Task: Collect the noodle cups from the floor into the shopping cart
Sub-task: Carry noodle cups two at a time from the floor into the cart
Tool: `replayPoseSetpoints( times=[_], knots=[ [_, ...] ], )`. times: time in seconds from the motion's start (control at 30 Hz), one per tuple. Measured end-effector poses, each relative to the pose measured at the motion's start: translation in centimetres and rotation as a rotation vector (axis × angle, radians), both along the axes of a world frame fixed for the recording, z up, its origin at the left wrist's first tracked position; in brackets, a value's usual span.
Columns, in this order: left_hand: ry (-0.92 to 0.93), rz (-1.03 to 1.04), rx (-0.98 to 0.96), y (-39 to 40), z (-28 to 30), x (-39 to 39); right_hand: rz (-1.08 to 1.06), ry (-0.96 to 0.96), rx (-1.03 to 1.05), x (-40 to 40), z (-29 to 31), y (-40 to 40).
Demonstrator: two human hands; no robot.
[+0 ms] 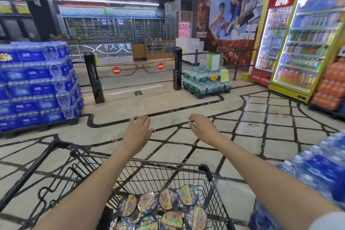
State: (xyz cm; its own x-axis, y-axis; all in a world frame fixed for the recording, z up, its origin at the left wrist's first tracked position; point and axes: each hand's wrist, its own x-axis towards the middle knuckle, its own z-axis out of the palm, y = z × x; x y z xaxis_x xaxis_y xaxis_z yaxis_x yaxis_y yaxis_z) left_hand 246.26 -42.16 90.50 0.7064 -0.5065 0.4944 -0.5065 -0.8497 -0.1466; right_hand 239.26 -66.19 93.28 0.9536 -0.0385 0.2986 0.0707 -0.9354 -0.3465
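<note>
A black wire shopping cart [141, 160] stands right in front of me. Several noodle cups [168, 200] with dark, shiny lids lie side by side in its basket. My left hand [137, 132] and my right hand [203, 129] are both stretched forward above the cart's far rim, palms down, fingers spread, holding nothing. No noodle cup shows on the floor in this view.
A tall pallet of blue bottled-water packs [37, 84] stands to the left. Another blue water stack [317, 173] is close on my right. A green bottle pallet [205, 80], a barrier gate [93, 78] and drink fridges [302, 43] stand further ahead.
</note>
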Motion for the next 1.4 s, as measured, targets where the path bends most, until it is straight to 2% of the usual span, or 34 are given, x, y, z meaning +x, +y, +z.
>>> replayPoseSetpoints(
  times=[0.2,0.37,0.53,0.7,0.83,0.97,1.27,1.4],
  knots=[
    [-0.058,-0.28,0.008,-7.5,-1.2,-0.3,-0.119,-0.043,-0.05,-5.4,-1.4,-4.3],
    [-0.036,-0.645,-0.035,-17.6,-2.2,-4.0,-0.39,-0.043,-0.032,-13.7,-2.4,-9.2],
    [-0.049,-1.038,-0.068,-25.9,-2.8,-11.7,-0.759,0.005,0.05,-25.8,-3.1,-11.2],
    [0.085,-1.346,-0.058,-31.8,-3.3,-23.3,-1.127,0.057,0.077,-40.4,-3.7,-9.9],
    [0.097,-1.624,-0.065,-35.1,-4.1,-34.8,-1.403,0.045,0.075,-53.3,-4.4,-5.5],
    [0.102,-1.89,-0.036,-35.0,-3.9,-48.2,-1.668,0.032,0.106,-65.7,-5.0,0.9],
    [0.127,-2.341,0.049,-26.4,-3.2,-74.7,-2.244,0.005,0.048,-85.7,-6.0,21.8],
    [0.251,-2.471,0.075,-22.4,-3.4,-83.2,-2.434,0.02,0.101,-91.0,-7.0,29.3]
  ],
)
